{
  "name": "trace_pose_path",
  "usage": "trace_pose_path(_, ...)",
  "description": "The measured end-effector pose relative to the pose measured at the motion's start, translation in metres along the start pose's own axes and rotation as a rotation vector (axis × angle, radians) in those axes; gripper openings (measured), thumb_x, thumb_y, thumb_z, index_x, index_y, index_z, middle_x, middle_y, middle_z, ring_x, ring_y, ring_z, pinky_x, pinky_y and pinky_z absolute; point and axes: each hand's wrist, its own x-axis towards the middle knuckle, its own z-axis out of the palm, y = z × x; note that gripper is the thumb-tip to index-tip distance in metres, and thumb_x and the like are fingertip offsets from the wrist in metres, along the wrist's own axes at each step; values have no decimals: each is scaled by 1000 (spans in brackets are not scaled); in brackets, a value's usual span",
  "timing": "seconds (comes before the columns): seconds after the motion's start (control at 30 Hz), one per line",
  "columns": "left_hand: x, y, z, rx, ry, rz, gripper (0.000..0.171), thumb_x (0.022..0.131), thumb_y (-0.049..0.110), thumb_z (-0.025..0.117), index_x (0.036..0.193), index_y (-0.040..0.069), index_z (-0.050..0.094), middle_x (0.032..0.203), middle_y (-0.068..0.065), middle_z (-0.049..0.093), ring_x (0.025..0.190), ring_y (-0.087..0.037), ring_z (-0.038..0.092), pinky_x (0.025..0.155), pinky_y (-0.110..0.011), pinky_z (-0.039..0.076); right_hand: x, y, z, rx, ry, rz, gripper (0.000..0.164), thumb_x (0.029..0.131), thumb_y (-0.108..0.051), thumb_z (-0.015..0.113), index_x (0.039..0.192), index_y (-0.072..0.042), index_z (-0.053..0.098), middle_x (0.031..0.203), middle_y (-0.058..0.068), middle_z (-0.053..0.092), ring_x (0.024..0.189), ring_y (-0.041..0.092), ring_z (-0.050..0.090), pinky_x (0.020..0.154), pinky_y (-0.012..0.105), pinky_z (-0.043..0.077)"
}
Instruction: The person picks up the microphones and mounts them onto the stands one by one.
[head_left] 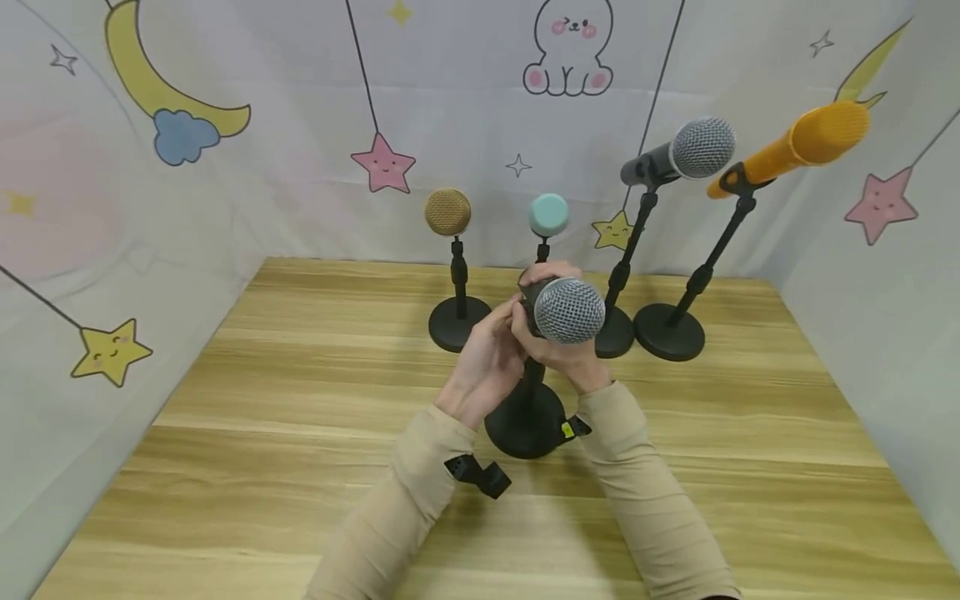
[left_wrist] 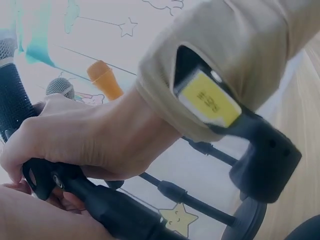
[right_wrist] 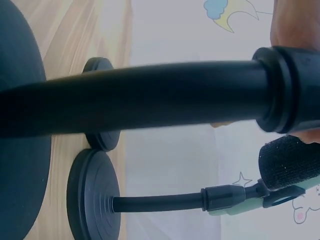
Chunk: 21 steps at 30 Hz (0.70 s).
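Observation:
A black microphone with a silver mesh head (head_left: 570, 310) is in both hands at the top of a black stand (head_left: 527, 423) on the table. My right hand (head_left: 566, 354) grips the microphone, fingers over its body. From the left, my left hand (head_left: 487, 367) holds the stand's top near the clip. The left wrist view shows the black clip (left_wrist: 44, 176) between the hands, left fingers under it; the microphone's dark body (left_wrist: 14, 95) is at the left edge. Fingers hide how far the body sits in the clip. In the right wrist view the stand's pole (right_wrist: 150, 97) crosses the picture.
Behind stand several microphones on black stands: a gold one (head_left: 447, 212), a teal one (head_left: 549, 215), a grey one with silver mesh (head_left: 697, 150) and an orange one (head_left: 817, 142). The wooden table (head_left: 300, 400) meets a patterned cloth backdrop (head_left: 465, 108).

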Motion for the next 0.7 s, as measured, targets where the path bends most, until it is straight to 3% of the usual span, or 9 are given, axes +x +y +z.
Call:
trace_pose_path(0.2, -2, -2, -1, 22, -6, 8, 27, 109, 31, 39, 113, 20, 64, 122, 6, 54, 120, -14, 43, 123, -43, 6, 1, -1, 1, -27, 31, -75, 31, 75, 0, 67, 102, 10, 54, 97, 17, 63, 95, 26, 61, 97, 27, 50)
trace_pose_path(0.33, -2, -4, 0, 33, -1, 29, 36, 110, 30, 38, 138, 13, 53, 131, 6, 50, 128, -12, 42, 124, -38, 11, 2, -1, 2, -13, 44, -100, 31, 75, 0, 68, 102, 9, 56, 97, 13, 65, 96, 23, 64, 96, 29, 52)
trace_pose_path(0.43, -2, -4, 0, 38, -2, 37, 43, 110, 28, 38, 148, 11, 43, 135, 6, 47, 129, -12, 41, 123, -35, 16, 3, -3, 3, -9, 46, -114, 31, 75, -2, 69, 101, 9, 56, 97, 13, 65, 95, 22, 65, 96, 29, 53)
trace_pose_path(0.6, -2, -4, 0, 39, -8, 50, 43, 110, 28, 37, 149, 12, 42, 138, 6, 45, 131, -12, 39, 122, -35, 15, 5, -4, 4, -10, 48, -124, 31, 75, -1, 70, 101, 9, 57, 95, 20, 64, 93, 29, 65, 96, 30, 54)
trace_pose_path(0.7, -1, -5, 0, 48, 9, 62, 37, 110, 29, 39, 141, 14, 51, 132, 7, 50, 126, -11, 43, 120, -36, 18, 4, -4, 3, 0, 56, -111, 32, 75, -2, 69, 101, 11, 58, 95, 23, 64, 94, 31, 66, 97, 32, 54)
